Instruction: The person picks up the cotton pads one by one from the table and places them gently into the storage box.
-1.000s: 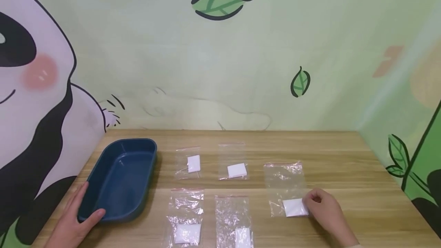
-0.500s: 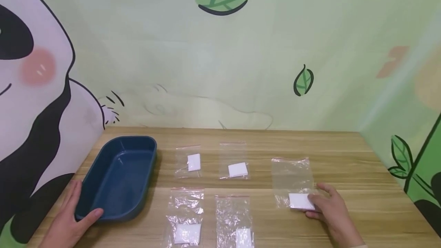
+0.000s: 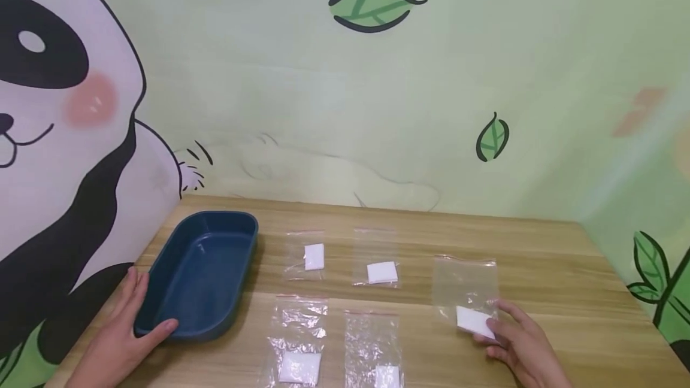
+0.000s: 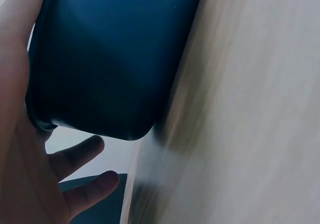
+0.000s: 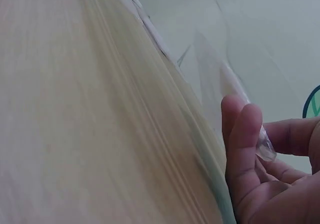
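A black-and-white printed panda (image 3: 102, 184) shows left of and behind a dark blue, rounded rectangular tray (image 3: 210, 268) on a wood-grain surface (image 3: 528, 268). The person's left hand (image 3: 120, 331) rests at the tray's near left corner, fingers spread and fairly straight along the outer wall, thumb over the near rim. Just right of the tray lies a small clear plastic bag (image 3: 304, 255) and, nearer the person, a larger clear bag (image 3: 297, 340); farther right of it lie a second small bag (image 3: 375, 256) and a second larger bag (image 3: 373, 349). Farthest right of the tray, the right hand (image 3: 523, 343) pinches the near right corner of a clear zip bag with a reddish seal (image 3: 466, 295), at the flat white rectangle (image 3: 474, 321) inside.
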### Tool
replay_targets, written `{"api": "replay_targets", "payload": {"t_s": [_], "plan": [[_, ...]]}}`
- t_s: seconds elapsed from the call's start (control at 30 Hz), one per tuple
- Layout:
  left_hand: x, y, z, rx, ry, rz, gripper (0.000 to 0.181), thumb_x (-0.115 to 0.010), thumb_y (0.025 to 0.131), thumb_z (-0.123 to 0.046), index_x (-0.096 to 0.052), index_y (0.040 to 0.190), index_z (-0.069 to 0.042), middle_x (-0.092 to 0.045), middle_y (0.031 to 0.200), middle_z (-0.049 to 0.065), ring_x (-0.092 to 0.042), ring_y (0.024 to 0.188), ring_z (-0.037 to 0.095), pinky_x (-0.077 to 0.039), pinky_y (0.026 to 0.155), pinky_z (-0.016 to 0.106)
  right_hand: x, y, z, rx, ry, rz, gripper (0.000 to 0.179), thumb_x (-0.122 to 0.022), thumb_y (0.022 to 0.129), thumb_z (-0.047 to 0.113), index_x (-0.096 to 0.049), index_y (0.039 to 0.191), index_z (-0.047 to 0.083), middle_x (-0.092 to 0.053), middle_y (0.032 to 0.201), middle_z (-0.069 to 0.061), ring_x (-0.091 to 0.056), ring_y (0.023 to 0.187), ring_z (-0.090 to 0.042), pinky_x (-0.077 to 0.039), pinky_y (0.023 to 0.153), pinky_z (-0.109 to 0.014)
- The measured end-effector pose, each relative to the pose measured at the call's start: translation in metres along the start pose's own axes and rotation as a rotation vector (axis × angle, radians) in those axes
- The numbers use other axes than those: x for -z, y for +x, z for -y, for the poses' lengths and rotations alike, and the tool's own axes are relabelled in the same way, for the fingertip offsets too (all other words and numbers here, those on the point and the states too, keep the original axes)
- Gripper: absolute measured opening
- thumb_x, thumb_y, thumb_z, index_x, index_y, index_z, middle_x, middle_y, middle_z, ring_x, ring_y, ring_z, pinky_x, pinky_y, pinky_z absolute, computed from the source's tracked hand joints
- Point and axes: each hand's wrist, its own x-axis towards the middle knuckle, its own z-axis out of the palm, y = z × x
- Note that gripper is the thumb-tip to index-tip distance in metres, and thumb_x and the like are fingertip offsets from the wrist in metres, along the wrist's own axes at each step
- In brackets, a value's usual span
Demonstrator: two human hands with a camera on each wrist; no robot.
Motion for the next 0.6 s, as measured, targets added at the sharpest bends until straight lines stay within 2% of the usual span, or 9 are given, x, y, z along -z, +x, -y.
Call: {"api": "replay_targets", "payload": {"t_s": [0.1,0.17,0.3,0.43,0.5,0.6], "plan": [[-0.001,0.003,-0.002,-0.016,0.002,-0.006,0.105,-0.066,0.096,-0.047,0.007,0.161,-0.010,0.017,0.166,0.015,-0.001,0.147,0.054,-0.020,0.098,0.081,-0.002,-0.002,-0.001,0.031,0.044,-0.013,0.037,-0.053,0.103,0.004,-0.047,0.134,0.023,-0.063,0.109,-0.014,-0.073,0.087,-0.025,-0.059,0.070,-0.033],[0.000,0.005,-0.003,-0.007,0.006,0.010,0.105,-0.065,0.096,-0.048,0.008,0.161,-0.010,0.012,0.166,0.020,-0.003,0.146,0.055,-0.020,0.098,0.080,-0.005,-0.004,-0.001,0.053,0.062,-0.024,0.034,-0.054,0.103,0.005,-0.051,0.126,0.030,-0.064,0.108,-0.012,-0.074,0.087,-0.025,-0.060,0.071,-0.033],[0.001,0.008,-0.004,0.023,0.025,0.052,0.106,-0.063,0.097,-0.052,0.009,0.160,-0.007,0.009,0.165,0.026,-0.007,0.144,0.058,-0.022,0.097,0.080,-0.012,-0.006,0.000,0.106,0.073,-0.019,0.039,-0.057,0.102,0.004,-0.053,0.125,0.035,-0.064,0.109,-0.013,-0.074,0.086,-0.026,-0.060,0.070,-0.033],[0.001,0.008,-0.003,0.034,0.017,0.065,0.106,-0.062,0.097,-0.052,0.009,0.160,-0.005,0.009,0.164,0.027,-0.007,0.144,0.059,-0.022,0.097,0.080,-0.020,-0.007,0.003,0.146,0.057,0.028,0.051,-0.057,0.101,0.003,-0.042,0.145,0.025,-0.065,0.110,-0.014,-0.074,0.087,-0.026,-0.060,0.070,-0.032],[0.001,0.007,-0.001,0.033,0.014,0.059,0.106,-0.062,0.097,-0.052,0.009,0.160,-0.004,0.009,0.164,0.027,-0.007,0.144,0.058,-0.022,0.097,0.080,-0.024,-0.008,0.005,0.158,0.051,0.055,0.061,-0.056,0.101,0.002,-0.030,0.155,0.016,-0.066,0.110,-0.015,-0.074,0.086,-0.026,-0.060,0.070,-0.032],[0.001,0.006,0.001,0.030,0.012,0.052,0.104,-0.062,0.098,-0.050,0.008,0.159,-0.003,0.009,0.164,0.027,-0.007,0.144,0.058,-0.022,0.098,0.080,-0.029,-0.009,0.008,0.171,0.062,0.082,0.073,-0.055,0.101,0.000,-0.015,0.161,0.008,-0.067,0.110,-0.015,-0.073,0.085,-0.026,-0.060,0.070,-0.032]]}}
